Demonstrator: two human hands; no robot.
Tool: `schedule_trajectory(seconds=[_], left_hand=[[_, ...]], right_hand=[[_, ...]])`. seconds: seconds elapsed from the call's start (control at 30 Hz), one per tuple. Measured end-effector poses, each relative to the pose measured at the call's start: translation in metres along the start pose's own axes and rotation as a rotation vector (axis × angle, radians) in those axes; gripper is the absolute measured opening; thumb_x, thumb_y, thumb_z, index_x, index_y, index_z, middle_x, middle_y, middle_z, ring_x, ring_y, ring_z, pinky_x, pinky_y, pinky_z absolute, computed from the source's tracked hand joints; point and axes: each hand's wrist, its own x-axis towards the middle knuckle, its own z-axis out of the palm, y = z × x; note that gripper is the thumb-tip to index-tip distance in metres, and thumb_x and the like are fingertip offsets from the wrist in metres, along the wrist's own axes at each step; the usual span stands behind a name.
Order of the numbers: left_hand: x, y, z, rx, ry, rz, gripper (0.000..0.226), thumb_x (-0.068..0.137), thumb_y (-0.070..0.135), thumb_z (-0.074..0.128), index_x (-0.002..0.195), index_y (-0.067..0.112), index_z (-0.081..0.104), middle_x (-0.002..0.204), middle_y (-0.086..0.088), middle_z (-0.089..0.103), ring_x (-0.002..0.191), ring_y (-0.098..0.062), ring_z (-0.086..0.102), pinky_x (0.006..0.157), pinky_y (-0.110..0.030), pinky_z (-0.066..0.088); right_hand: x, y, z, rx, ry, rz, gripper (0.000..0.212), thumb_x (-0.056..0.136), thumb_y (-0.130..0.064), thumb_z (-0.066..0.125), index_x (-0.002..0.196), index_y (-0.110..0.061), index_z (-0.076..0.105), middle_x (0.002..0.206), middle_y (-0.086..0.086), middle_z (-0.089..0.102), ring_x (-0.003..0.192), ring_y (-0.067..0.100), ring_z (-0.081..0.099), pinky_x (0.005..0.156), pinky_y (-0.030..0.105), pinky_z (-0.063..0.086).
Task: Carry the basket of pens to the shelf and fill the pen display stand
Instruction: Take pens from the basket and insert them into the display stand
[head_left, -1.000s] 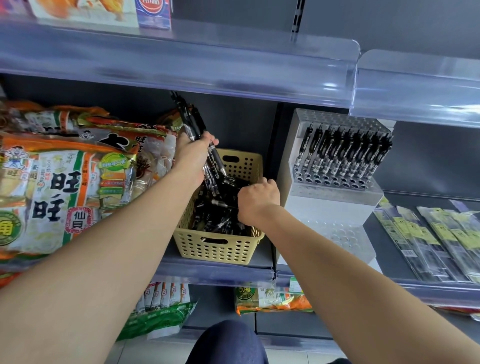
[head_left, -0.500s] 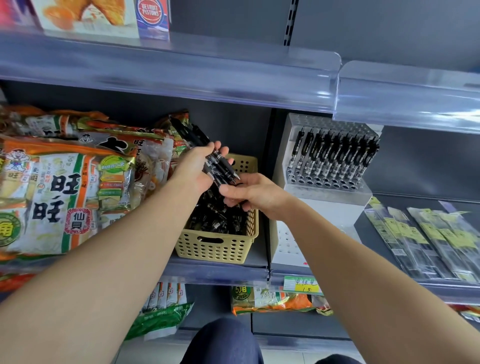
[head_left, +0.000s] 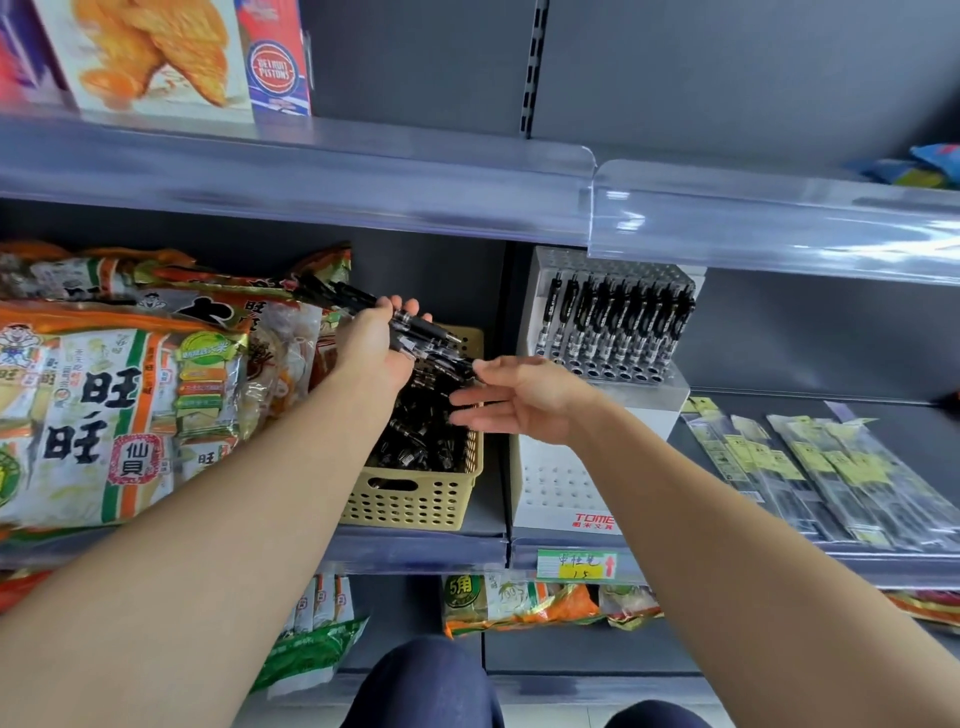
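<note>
Here, the yellow perforated basket (head_left: 415, 501) sits on the shelf (head_left: 415, 552), heaped with black pens (head_left: 415, 434). Above it the left hand (head_left: 371, 345) grips a pen bundle (head_left: 428, 332); the right hand (head_left: 514, 400) lies flat-fingered, palm up, at the tips. Just right stands the white pen display stand (head_left: 563, 486), its upper row filled. Rice-cracker bags (head_left: 104, 405) crowd the basket's left.

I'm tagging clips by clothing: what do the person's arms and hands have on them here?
Nothing is worn on them: the left hand and right hand are bare, with no gloves, watch or bracelet visible, and the left forearm and right forearm show no sleeves. Dark blue trousers show below.
</note>
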Motion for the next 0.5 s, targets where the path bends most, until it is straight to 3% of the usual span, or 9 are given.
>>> schedule_trajectory(seconds=[0.1,0.17,0.23,0.33,0.5], left_hand=[[-0.002,-0.002,0.002,0.023,0.016,0.011,0.024,0.1,0.004,0.042,0.077,0.01,0.046,0.073,-0.002,0.05,0.065,-0.017,0.055,0.075,-0.04,0.05],[0.0,0.0,-0.001,0.04,0.006,0.009,0.022,0.1,0.004,0.042,0.079,0.01,0.047,0.073,-0.001,0.052,0.067,-0.017,0.058,0.073,-0.04,0.051],[0.001,0.001,-0.005,0.054,-0.025,-0.008,0.018,0.099,0.005,0.044,0.083,0.01,0.048,0.075,-0.001,0.055,0.07,-0.018,0.062,0.075,-0.042,0.051],[0.003,0.001,-0.008,0.088,-0.029,-0.031,0.017,0.1,0.006,0.044,0.085,0.012,0.051,0.079,0.0,0.059,0.077,-0.017,0.065,0.089,-0.045,0.048],[0.008,0.001,-0.017,0.087,-0.031,-0.049,0.013,0.1,0.008,0.044,0.099,0.017,0.054,0.082,0.001,0.061,0.09,-0.019,0.066,0.085,-0.049,0.046]], right_hand=[[0.002,-0.002,0.008,0.122,-0.002,-0.023,0.012,0.092,-0.015,0.06,0.098,-0.006,0.055,0.086,0.018,0.071,0.066,0.021,0.071,0.053,0.022,0.058],[0.004,-0.004,0.007,0.063,0.061,-0.042,0.003,0.092,-0.01,0.06,0.093,-0.008,0.058,0.077,0.014,0.071,0.052,0.014,0.066,0.046,0.019,0.054],[0.004,-0.005,0.001,-0.014,0.109,-0.035,0.002,0.092,-0.01,0.061,0.091,-0.012,0.06,0.072,0.01,0.07,0.049,0.012,0.062,0.044,0.019,0.051],[0.002,-0.008,-0.005,0.009,0.207,-0.066,0.002,0.09,-0.014,0.063,0.088,-0.012,0.061,0.064,0.006,0.066,0.047,0.012,0.052,0.043,0.02,0.044],[0.004,-0.013,-0.017,0.234,0.367,-0.196,0.012,0.081,-0.008,0.067,0.075,-0.01,0.057,0.05,0.002,0.053,0.045,0.012,0.043,0.041,0.02,0.035]])
